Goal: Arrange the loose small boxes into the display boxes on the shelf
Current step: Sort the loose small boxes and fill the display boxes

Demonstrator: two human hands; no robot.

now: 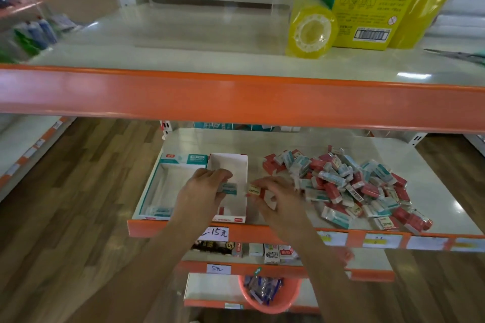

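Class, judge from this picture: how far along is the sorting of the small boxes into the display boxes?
Barely begun. Done: a few teal boxes lie in the teal display box. In hand: the left hand holds a teal small box over the red-trimmed display box; the right hand holds another. Left: the big loose pile.

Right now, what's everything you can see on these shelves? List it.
loose boxes: many, teal and red, piled right on middle shelf
teal display box: one, left, few boxes inside
red display box: one, white inside, beside the teal one
tape roll: one, yellow, top shelf
yellow carton: one, behind the roll
basket: one, orange, bottom shelf
left hand: holds a teal box
right hand: holds small boxes
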